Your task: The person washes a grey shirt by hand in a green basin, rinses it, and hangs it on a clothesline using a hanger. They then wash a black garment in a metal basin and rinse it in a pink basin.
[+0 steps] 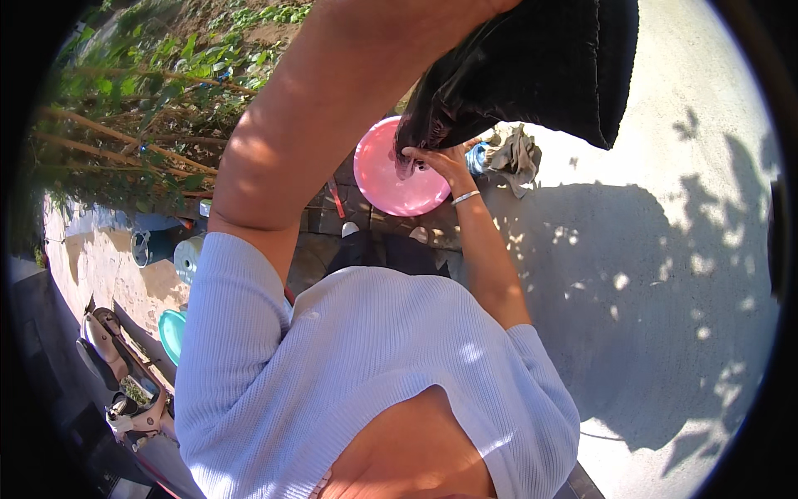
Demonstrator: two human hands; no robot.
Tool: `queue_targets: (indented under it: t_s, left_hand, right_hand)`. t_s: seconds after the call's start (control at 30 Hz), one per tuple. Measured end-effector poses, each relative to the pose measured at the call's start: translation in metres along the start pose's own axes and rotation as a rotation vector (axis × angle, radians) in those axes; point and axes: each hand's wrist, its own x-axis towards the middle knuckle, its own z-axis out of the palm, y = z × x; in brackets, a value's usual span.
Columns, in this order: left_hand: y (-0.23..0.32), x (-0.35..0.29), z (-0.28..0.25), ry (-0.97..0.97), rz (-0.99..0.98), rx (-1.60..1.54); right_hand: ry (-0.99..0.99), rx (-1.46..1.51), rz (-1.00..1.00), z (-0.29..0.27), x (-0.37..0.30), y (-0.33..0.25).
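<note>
A black garment, wet-looking and with a stitched hem, stretches from the top edge down over a pink basin. My left arm is raised high across the view. At the top edge only part of my left hand shows, next to the garment it holds up; its fingers are out of view. Lower down, my right hand, with a bracelet at the wrist, is closed on the garment's narrow lower end above the basin. The garment hides part of the basin.
Beside the basin lie a crumpled grey-brown cloth and something blue. Leafy plants and canes stand at the left. Farther back are a teal bucket, a green basin and a parked scooter. Pale concrete lies right.
</note>
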Motion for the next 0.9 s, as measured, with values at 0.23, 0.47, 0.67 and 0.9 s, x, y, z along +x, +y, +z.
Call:
queue_targets:
  t_s: [0.23, 0.47, 0.67, 0.9]
  left_hand:
    - [0.041, -0.054, -0.078, 0.530, -0.664, 0.088]
    - [-0.016, -0.274, -0.168, 0.862, -1.142, 0.750]
    - [-0.080, -0.458, -0.170, 1.215, -1.501, 0.306]
    - [-0.080, -0.462, -0.124, 1.214, -1.842, -0.433]
  right_hand:
    - [0.221, 0.313, 0.434, 0.050, 0.057, 0.066]
    - [-0.037, 0.387, 0.653, 0.001, 0.091, 0.024]
    - [-0.251, 0.252, 0.369, -0.006, 0.091, -0.048]
    - [-0.120, -0.095, -0.100, -0.020, 0.072, -0.068]
